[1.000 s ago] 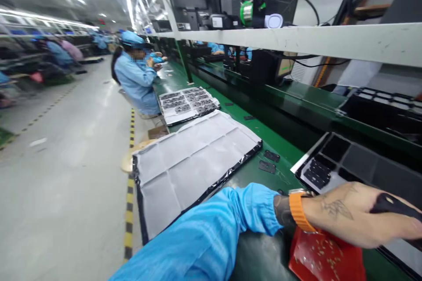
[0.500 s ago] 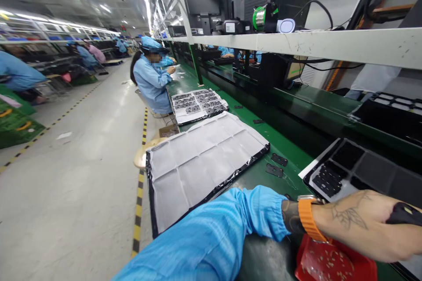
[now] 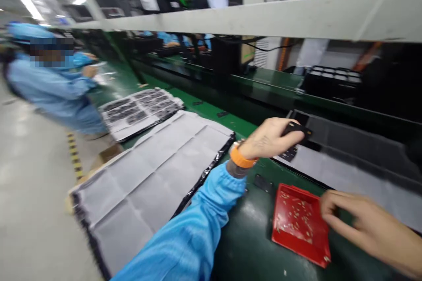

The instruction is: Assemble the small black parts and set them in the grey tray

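My left hand (image 3: 268, 138), with an orange watch band at the wrist, is closed on a thin black plate (image 3: 296, 131) and holds it up over the near left corner of a white-lined black tray. My right hand (image 3: 343, 210) is at the right rim of a red tray (image 3: 286, 248), thumb and forefinger pinched together. Whatever is in that pinch, if anything, is too small or blurred to make out. Many tiny gold-coloured pieces (image 3: 298, 215) lie scattered in the red tray. Another black plate (image 3: 263, 183) lies on the green bench just beyond it.
A large white-lined tray (image 3: 154, 175) with black edges lies to the left. Behind it is a tray of black parts (image 3: 138, 107). The white-lined black tray (image 3: 349, 167) lies at right. A white shelf beam (image 3: 263, 19) crosses above. A co-worker (image 3: 56, 83) sits far left.
The view has swung to the right. My left hand, still holding the black plate, now shows nearer the middle, and the red tray is uncovered. My right hand has come into view.
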Available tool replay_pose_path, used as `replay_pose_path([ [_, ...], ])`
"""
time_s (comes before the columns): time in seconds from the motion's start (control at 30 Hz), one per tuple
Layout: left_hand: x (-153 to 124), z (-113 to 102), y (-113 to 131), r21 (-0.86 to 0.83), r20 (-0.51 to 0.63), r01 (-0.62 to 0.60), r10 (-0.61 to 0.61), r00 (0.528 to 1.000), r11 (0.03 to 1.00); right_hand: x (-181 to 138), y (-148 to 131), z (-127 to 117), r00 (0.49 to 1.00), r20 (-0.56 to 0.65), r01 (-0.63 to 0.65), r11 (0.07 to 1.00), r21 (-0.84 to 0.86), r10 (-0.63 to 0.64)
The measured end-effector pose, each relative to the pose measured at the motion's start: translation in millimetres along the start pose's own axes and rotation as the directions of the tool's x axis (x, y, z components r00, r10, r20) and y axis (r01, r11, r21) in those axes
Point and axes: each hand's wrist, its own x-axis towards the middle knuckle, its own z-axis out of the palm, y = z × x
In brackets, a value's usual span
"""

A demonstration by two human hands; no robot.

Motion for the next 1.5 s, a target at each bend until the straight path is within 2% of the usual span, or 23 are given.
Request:
replay_pose_path([
  [0.03,1.7,-1.9,-2.7,-0.011,-0.004,0.002,-0.002,1.000,1.000,5.1,-3.4,2.1,0.971,0.224,-0.080,0.997,-0.014,0.081],
  [0.07,3.2,-2.5,-4.7,-0.041,-0.005,0.005,-0.005,1.000,0.999,12.2,-6.1,4.5,0.922,0.356,-0.147,0.988,-0.043,0.153],
  [0.1,4.3,-2.2,-5.9,-0.076,-0.005,0.010,-0.011,1.000,0.997,19.9,-8.1,7.3,0.878,0.435,-0.190,0.980,-0.067,0.200],
  [0.2,4.5,1.9,-6.0,-0.193,0.037,0.042,-0.036,0.999,0.980,36.9,-11.2,17.0,0.843,0.478,-0.247,0.967,-0.061,0.246],
  [0.37,4.1,9.8,-5.2,-0.291,0.037,0.040,-0.030,0.999,0.956,36.2,-9.5,22.8,0.869,0.471,-0.170,0.985,-0.010,0.154],
  [0.43,4.5,12.0,-6.2,-0.298,0.021,0.035,-0.031,0.999,0.954,33.4,-6.9,18.1,0.902,0.419,-0.128,0.991,0.031,0.103],
  [0.53,4.3,16.4,-6.7,-0.308,0.004,0.049,-0.050,0.999,0.950,28.5,-6.9,6.8,0.961,0.272,-0.092,0.987,0.132,0.053],
  [0.6,3.2,21.9,-4.9,-0.313,0.029,0.057,-0.050,0.998,0.948,24.8,-11.7,0.4,0.994,0.100,-0.072,0.975,0.212,0.052],
  [0.63,2.4,25.6,-3.3,-0.303,0.050,0.048,-0.035,0.998,0.952,23.3,-15.5,-1.6,0.998,-0.038,-0.049,0.972,0.230,0.059],
  [0.67,1.4,30.0,-1.3,-0.278,0.073,0.031,-0.011,0.997,0.960,22.4,-19.7,-2.3,0.976,-0.213,-0.006,0.976,0.218,0.054],
  [0.7,0.3,34.9,0.8,-0.241,0.095,0.005,0.018,0.995,0.970,22.3,-24.1,-1.9,0.917,-0.397,0.045,0.985,0.168,0.026],
  [0.73,-0.9,40.0,2.9,-0.196,0.114,-0.027,0.051,0.992,0.980,23.1,-28.0,-0.4,0.831,-0.555,0.088,0.992,0.086,-0.026],
  [0.77,-2.1,45.1,4.6,-0.145,0.129,-0.064,0.083,0.988,0.987,24.6,-31.2,2.0,0.741,-0.665,0.116,0.993,-0.008,-0.092],
  [0.8,-3.3,50.0,5.9,-0.095,0.138,-0.101,0.113,0.984,0.990,26.6,-33.3,4.8,0.669,-0.726,0.128,0.987,-0.100,-0.160],
  [0.83,-4.5,54.5,6.7,-0.049,0.138,-0.135,0.141,0.980,0.990,28.9,-34.1,7.8,0.624,-0.750,0.131,0.975,-0.179,-0.221],
  [0.9,-6.6,61.5,6.8,0.020,0.116,-0.197,0.193,0.974,0.980,32.4,-32.5,12.7,0.599,-0.744,0.119,0.951,-0.285,-0.298],
  [1.1,-10.3,67.2,6.8,0.078,0.067,-0.280,0.275,0.959,0.957,30.8,-25.2,14.0,0.620,-0.707,0.113,0.930,-0.349,-0.341],
  [1.23,-11.1,65.7,9.2,0.093,0.095,-0.275,0.266,0.959,0.957,29.6,-27.4,12.7,0.621,-0.706,0.129,0.933,-0.337,-0.341],
  [1.5,-13.6,66.2,4.4,0.160,0.106,-0.351,0.338,0.935,0.923,29.0,-25.6,12.8,0.658,-0.665,0.123,0.921,-0.369,-0.354],
])
